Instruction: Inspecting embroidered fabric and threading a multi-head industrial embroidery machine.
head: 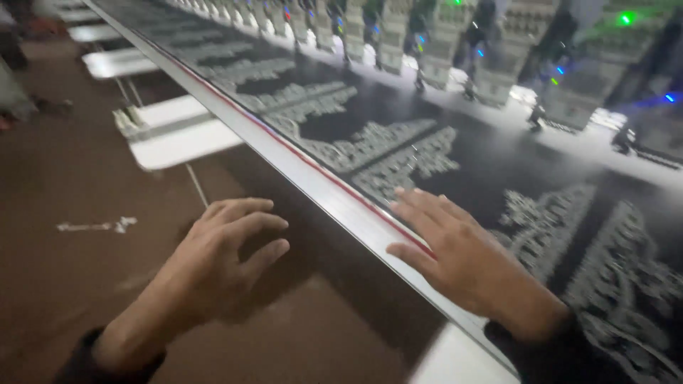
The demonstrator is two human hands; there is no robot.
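I was smoothing the black embroidered cloth [455,156] just inside the frame rail [334,195], my right hand [462,259] flat and open on it, my left hand [220,259] loosely spread, empty, outside that rail; next likely called for pressing along the rail.

A smooth, dark cloth [469,153] with pale, raised-looking embroidered patterns [398,160] is seen stretched flat. It is edged by a long, glossy frame rail [313,186], seemingly metal, with a thin red line. The brown floor [64,185] below is shown matt and dull.
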